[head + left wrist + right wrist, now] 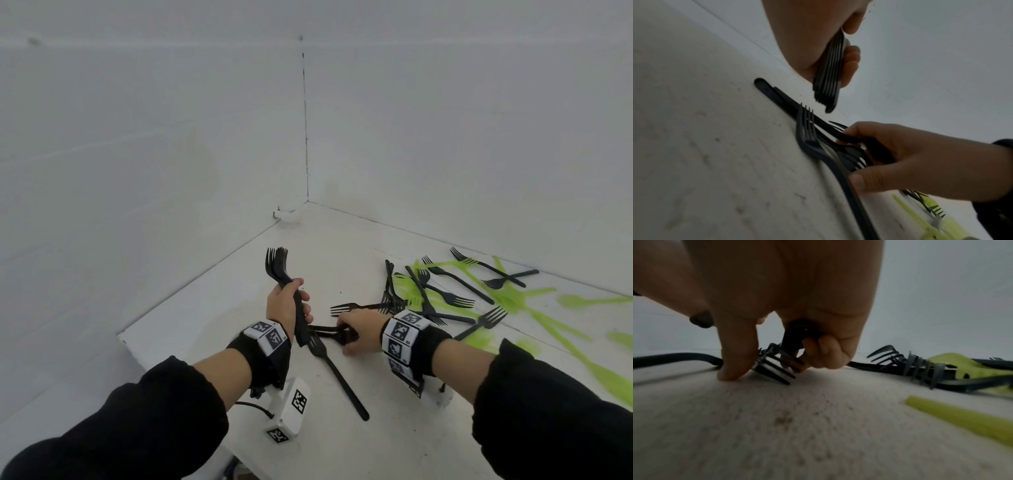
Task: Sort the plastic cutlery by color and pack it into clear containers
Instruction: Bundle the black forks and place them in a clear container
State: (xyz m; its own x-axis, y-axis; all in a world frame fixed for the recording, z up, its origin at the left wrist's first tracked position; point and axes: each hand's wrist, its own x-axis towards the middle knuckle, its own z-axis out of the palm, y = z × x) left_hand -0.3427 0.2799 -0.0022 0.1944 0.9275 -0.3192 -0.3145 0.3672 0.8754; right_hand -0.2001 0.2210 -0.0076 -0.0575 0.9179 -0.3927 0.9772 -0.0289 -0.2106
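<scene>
My left hand [291,305] grips an upright bundle of black forks [286,284], tines up; from the left wrist view the stacked handles [828,78] stick out below the palm. Just to its right, my right hand [356,330] is down on the white table [394,445], fingers curled round black forks [329,330] [851,151]. In the right wrist view its fingers [818,350] pinch a black fork [795,339] while the thumb [735,360] presses beside the tines [772,371]. One more black fork [339,377] lies under both hands, handle toward me.
A mixed scatter of black forks [442,294] and lime-green cutlery [527,301] covers the table to the right, near the right wall [479,137]. The left wall [137,171] meets it in a corner behind the hands. The table's near-left edge [126,337] is close.
</scene>
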